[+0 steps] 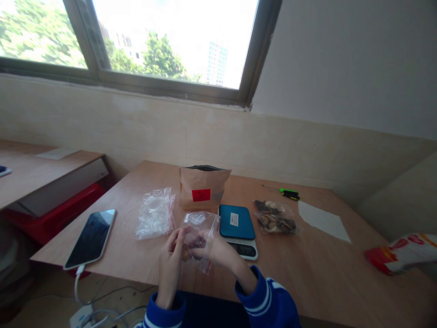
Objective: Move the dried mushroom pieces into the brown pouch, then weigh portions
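On the worktop (pixel 317 278), could knock the brown pouch (pixel 206 183) at twelve o'clock, or the scale (pixel 238 228) at three, by swinging the clear bag (pixel 201 219) at six. Pinched in the left hand (pixel 171 254); cannot tell the grip of the right hand (pixel 221 250). Might spill dark bits (pixel 200 241) if tipped.

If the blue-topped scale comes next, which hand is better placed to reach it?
Probably the right hand: it is at the side of the clear bag nearer the scale, while the left hand is farther off. Both are occupied at the bag, though.
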Motion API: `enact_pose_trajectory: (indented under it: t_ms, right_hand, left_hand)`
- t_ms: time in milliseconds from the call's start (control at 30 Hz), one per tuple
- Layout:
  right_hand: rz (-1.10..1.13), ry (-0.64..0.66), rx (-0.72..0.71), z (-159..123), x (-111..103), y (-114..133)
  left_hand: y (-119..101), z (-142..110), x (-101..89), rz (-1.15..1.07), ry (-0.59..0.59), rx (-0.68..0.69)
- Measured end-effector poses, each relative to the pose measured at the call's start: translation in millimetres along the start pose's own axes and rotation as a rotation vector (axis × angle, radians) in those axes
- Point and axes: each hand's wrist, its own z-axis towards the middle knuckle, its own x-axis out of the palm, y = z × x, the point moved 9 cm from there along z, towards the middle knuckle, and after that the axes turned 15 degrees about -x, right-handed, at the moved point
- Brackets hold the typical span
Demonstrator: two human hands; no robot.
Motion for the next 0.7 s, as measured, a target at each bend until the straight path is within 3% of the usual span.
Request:
enact_pose_trajectory:
  t_ms: [233, 400, 567, 700]
  right_hand:
    - [0.061, -0.040, -0.011, -2.8, 1.3, 10.0]
    - [-0.040, -0.158, -0.031, -4.2, -14.7, 20.4]
    - [-0.004, -0.359, -0.149, -13.2, -53.0, 44.9]
    - [-0.094, -0.564, -0.328, -17.9, -104.5, 86.5]
  left_hand:
    - [0.2, -2.6, -4.0, 0.012, -0.043, -0.051]
    - [-3.4, -1.2, -8.3, -0.023, -0.052, -0.058]
    - [-4.3, 2.2, -27.1, -0.058, -0.173, -0.048]
    - [1.5, 7.4, -41.2, -0.094, -0.215, -0.060]
